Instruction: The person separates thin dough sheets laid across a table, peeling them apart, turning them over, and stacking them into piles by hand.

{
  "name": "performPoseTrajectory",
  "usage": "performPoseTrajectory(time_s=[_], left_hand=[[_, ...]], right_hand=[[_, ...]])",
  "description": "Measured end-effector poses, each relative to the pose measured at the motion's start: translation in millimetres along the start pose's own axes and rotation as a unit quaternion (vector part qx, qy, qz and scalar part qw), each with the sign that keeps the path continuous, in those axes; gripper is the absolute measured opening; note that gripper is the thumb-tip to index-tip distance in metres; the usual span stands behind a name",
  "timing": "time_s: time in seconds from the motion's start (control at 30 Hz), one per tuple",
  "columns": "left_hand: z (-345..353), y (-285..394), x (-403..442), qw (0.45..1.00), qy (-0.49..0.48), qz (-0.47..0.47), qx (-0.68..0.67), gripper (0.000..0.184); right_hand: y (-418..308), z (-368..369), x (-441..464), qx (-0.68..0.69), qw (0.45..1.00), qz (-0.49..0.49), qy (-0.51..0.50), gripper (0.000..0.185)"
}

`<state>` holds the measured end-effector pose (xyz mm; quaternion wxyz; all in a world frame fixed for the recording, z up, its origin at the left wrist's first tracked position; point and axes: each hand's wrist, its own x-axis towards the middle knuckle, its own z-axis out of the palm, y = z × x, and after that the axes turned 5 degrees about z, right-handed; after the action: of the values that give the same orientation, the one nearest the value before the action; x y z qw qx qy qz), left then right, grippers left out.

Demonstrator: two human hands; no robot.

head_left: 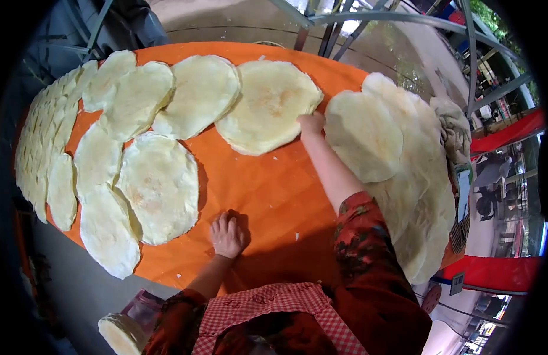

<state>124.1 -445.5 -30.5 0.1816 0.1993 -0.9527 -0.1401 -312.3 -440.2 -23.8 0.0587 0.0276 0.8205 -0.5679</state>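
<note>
My right hand is closed at the right edge of a round flatbread stack near the far side of the orange table; its fingertips seem to pinch the edge, though they are partly hidden. My left hand rests on the orange surface near my body, fingers curled, and whether anything is under them cannot be made out. Left of it lies a browned round flatbread. To the right of my right hand, a thin flatbread lies on a wide layer of overlapping sheets.
Overlapping flatbreads cover the table's left end. More rounds line the far edge. A crumpled cloth sits at the right end. Metal bars stand beyond the table. Below left is another flatbread stack beside a pink bag.
</note>
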Motion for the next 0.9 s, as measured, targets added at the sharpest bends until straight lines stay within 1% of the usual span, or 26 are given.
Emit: performPoseTrajectory(time_s=[0.03,0.07,0.13,0.17,0.2,0.27,0.3,0.33,0.37,0.4,0.43,0.47,0.53,0.57,0.63,0.67,0.7,0.77,0.8,0.83,0.87,0.9], left_hand=[[-4,0,1,1.000,0.012,0.003,-0.006,0.037],[-9,3,2,1.000,0.021,0.003,-0.014,0.036],[-17,3,2,0.999,0.032,-0.003,-0.032,0.033],[-20,0,1,0.999,0.020,-0.004,-0.039,0.032],[-22,-5,1,0.996,0.015,-0.010,-0.089,0.031],[-21,-21,-2,0.983,-0.001,-0.017,-0.183,0.031],[-14,-41,2,0.935,-0.029,-0.034,-0.351,0.028],[-43,-51,14,0.761,-0.052,-0.159,-0.627,0.033],[-79,-61,25,0.493,-0.068,-0.264,-0.826,0.039],[-97,-73,25,0.413,-0.003,-0.244,-0.877,0.055],[-126,-88,29,0.375,0.005,-0.224,-0.900,0.065],[-146,-99,26,0.316,0.016,-0.193,-0.929,0.069],[-163,-115,15,0.331,0.042,-0.234,-0.913,0.073],[-156,-124,4,0.326,0.042,-0.264,-0.907,0.073],[-131,-137,-18,0.312,0.043,-0.316,-0.895,0.073],[-124,-140,-24,0.304,0.044,-0.307,-0.901,0.071],[-119,-143,-26,0.298,0.044,-0.296,-0.906,0.070],[-115,-145,-30,0.291,0.038,-0.276,-0.915,0.068],[-116,-144,-29,0.299,0.037,-0.280,-0.911,0.069],[-118,-143,-28,0.307,0.035,-0.283,-0.908,0.069],[-121,-141,-27,0.317,0.033,-0.286,-0.904,0.070],[-126,-140,-26,0.307,0.023,-0.287,-0.907,0.076]], right_hand=[[-40,-2,-6,0.027,0.997,-0.063,-0.036,0.022],[-94,-10,-23,0.050,0.988,-0.123,-0.073,0.025],[-180,-5,-43,0.009,0.968,-0.211,-0.139,0.026],[-218,-5,-70,-0.062,0.951,-0.273,-0.130,0.024],[-259,-1,-100,-0.132,0.926,-0.334,-0.120,0.022],[-312,-5,-201,-0.234,0.883,-0.387,-0.123,0.021],[-325,-9,-253,-0.292,0.860,-0.392,-0.144,0.020],[-325,-10,-298,-0.348,0.834,-0.395,-0.167,0.020],[-307,-5,-330,-0.349,0.812,-0.431,-0.180,0.019],[-281,1,-358,-0.350,0.791,-0.463,-0.195,0.020],[-255,8,-387,-0.381,0.771,-0.455,-0.231,0.023],[-227,16,-412,-0.412,0.749,-0.442,-0.270,0.027],[-165,29,-450,-0.417,0.747,-0.377,-0.356,0.036],[-140,33,-455,-0.419,0.730,-0.310,-0.442,0.047],[-88,40,-452,-0.349,0.754,-0.271,-0.486,0.052],[-71,41,-450,-0.314,0.764,-0.254,-0.504,0.054],[-64,39,-449,-0.335,0.767,-0.239,-0.493,0.056],[-48,34,-444,-0.312,0.777,-0.284,-0.466,0.053],[-48,32,-445,-0.299,0.783,-0.309,-0.450,0.051],[-55,27,-449,-0.289,0.792,-0.298,-0.447,0.041],[-51,26,-446,-0.267,0.800,-0.297,-0.448,0.039],[-51,25,-443,-0.245,0.807,-0.297,-0.448,0.036]])
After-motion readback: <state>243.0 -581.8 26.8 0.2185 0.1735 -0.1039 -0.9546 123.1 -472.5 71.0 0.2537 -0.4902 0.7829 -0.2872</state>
